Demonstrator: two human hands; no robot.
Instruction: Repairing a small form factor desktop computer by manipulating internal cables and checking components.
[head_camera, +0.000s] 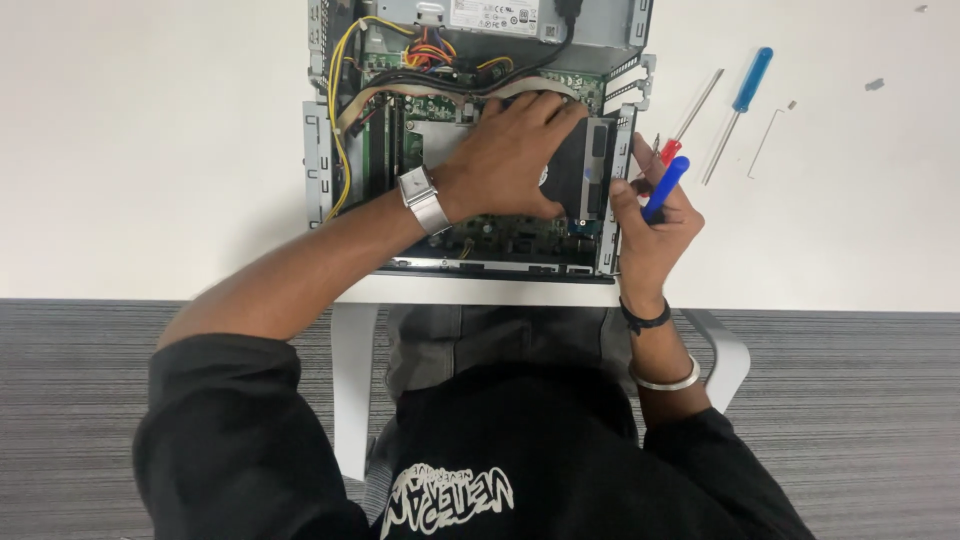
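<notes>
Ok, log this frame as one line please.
left hand: pressing black drive inside open grey computer case | right hand: gripping blue-handled screwdriver | white table: second blue-handled screwdriver

A plain white table (150, 150) filled the upper part of the view, its surface evenly lit with only soft shadows. Below its front edge lay a grey carpeted floor (870, 420) with fine horizontal ribbing. A white chair (352, 380) stood at the table's edge, its frame and one curved armrest showing against the carpet
</notes>
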